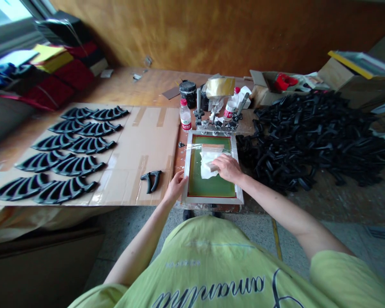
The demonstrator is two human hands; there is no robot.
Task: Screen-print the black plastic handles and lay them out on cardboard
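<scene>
Right hand comes palm-down on a crumpled white cloth, grip unclear, over an aluminium-framed green silkscreen, long axis running straight ahead! Left hand, open and empty, rests at the frame's left rail, just beside it!

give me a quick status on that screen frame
Right hand pressing white rag on green mesh. Left hand at left rim of metal screen-printing frame. Black plastic parts heaped beside frame, not on it.
</scene>
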